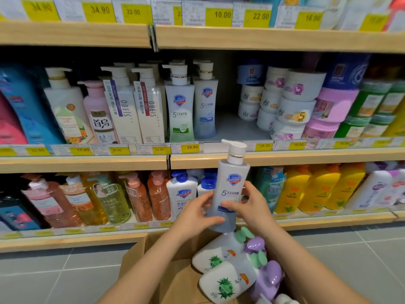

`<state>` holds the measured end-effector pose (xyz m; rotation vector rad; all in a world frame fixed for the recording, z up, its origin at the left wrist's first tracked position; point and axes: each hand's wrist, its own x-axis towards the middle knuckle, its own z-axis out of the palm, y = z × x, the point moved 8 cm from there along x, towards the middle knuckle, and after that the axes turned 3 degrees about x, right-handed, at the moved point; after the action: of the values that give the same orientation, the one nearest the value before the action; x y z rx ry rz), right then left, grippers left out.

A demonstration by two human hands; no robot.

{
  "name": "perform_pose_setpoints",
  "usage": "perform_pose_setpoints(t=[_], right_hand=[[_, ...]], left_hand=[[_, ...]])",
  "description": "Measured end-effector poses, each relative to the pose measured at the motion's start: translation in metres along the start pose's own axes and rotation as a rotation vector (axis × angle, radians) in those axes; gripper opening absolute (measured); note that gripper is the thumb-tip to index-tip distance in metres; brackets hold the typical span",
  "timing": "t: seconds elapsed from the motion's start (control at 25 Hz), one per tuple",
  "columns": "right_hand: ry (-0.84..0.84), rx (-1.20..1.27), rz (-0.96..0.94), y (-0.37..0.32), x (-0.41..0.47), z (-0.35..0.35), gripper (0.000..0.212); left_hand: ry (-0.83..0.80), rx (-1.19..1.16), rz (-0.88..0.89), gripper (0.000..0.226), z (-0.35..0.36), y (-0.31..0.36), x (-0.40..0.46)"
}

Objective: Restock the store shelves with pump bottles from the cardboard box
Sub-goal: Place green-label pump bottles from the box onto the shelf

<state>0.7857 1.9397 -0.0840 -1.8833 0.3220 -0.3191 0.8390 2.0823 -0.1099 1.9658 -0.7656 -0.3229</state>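
Your left hand (pixel 198 212) and right hand (pixel 247 205) cover the lower label of the pump bottle (pixel 232 185). Below your grip, the cardboard box (pixel 153 270) runs off the bottom edge. Above it, the price tags (pixel 221 15) have print too small to read.

Shelf gap (pixel 228 126) — bottles (pixel 205 102); jars (pixel 249 102)

This is a shop, in an aisle for personal-care goods. Wooden shelves (pixel 263 155) are running across the view in tiers, each edge carrying yellow price tags (pixel 189 147) with printed figures such as 29.90 and 28.00. Pump bottles (pixel 179 106), stacked tubs (pixel 293 110) and coloured bottles (pixel 306 189) are standing in rows, facing outward; much of the label print is blurred, though it is probably shampoo and body wash. Grey floor tiles (pixel 54 273) are showing below.
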Motion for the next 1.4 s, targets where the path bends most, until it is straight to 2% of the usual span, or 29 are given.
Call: perform_pose_setpoints(t=[0.04,0.16,0.24,0.36,0.52,0.68,0.92,1.2,1.4], right_hand=[[0.014,0.006,-0.025,-0.011,0.007,-0.005,0.056],[0.04,-0.027,-0.155,-0.064,0.032,-0.022,0.054],[0.044,-0.027,-0.257,-0.104,0.05,-0.03,0.055],[0.051,-0.068,-0.402,-0.151,0.076,-0.029,0.053],[0.064,-0.158,-0.498,-0.169,0.111,-0.015,0.057],[0.088,-0.176,-0.435,-0.148,0.147,-0.002,0.06],[0.018,-0.035,-0.294,-0.122,0.189,0.016,0.065],[0.078,-0.085,-0.303,-0.125,0.189,0.016,0.058],[0.071,-0.074,-0.277,-0.12,0.188,0.019,0.062]], left_hand=[[0.11,0.092,0.026,0.058,-0.023,0.007,0.004],[0.617,0.43,0.121,0.052,-0.119,0.035,0.009],[0.778,0.651,0.122,0.05,-0.161,0.039,0.014],[0.688,0.891,0.046,0.055,-0.169,0.018,0.034],[0.724,0.925,0.041,0.056,-0.157,0.004,0.041],[0.767,0.947,0.043,0.058,-0.156,0.0,0.044],[0.801,0.932,0.071,0.06,-0.155,-0.005,0.047],[0.823,0.932,0.076,0.06,-0.153,-0.007,0.048],[0.81,0.928,0.056,0.061,-0.153,-0.007,0.047]])
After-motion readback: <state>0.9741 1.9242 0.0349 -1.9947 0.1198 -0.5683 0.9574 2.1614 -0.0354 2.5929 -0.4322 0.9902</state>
